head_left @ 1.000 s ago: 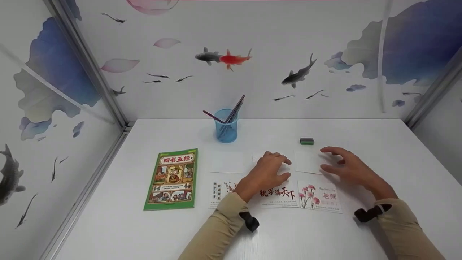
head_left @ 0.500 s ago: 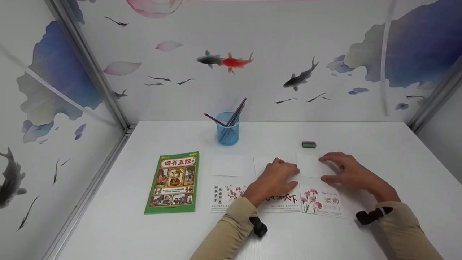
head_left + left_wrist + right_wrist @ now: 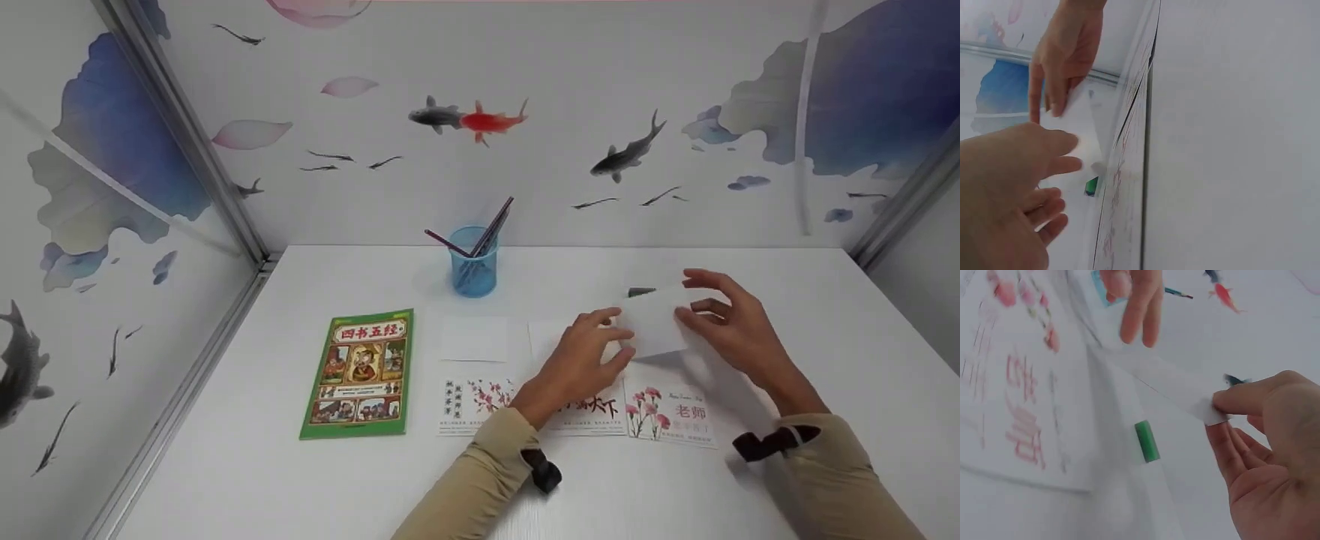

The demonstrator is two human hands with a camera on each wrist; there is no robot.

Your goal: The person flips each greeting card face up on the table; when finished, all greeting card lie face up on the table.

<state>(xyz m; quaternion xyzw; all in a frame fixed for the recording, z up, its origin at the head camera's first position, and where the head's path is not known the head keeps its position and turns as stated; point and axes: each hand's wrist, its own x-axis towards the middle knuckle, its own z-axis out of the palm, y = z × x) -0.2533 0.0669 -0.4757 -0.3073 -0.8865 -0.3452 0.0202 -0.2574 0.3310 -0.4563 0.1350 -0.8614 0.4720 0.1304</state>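
Currently, right hand (image 3: 739, 334) pinches white card (image 3: 654, 326) at its right edge, thumb against fingers; white card tilted, raised off table (image 3: 247, 472), beyond flower-printed card (image 3: 670, 414) and partly hiding green block (image 3: 1147, 441) in head view. Left hand (image 3: 581, 356) at its left edge, fingers loosely extended, whether touching hard to tell. Green-edged book (image 3: 358, 375) lies at left.

A booth-like workspace is formed around a white table (image 3: 225, 480): behind and left of it, fish-printed panels (image 3: 555, 157) are joined by a metal post (image 3: 179, 124).
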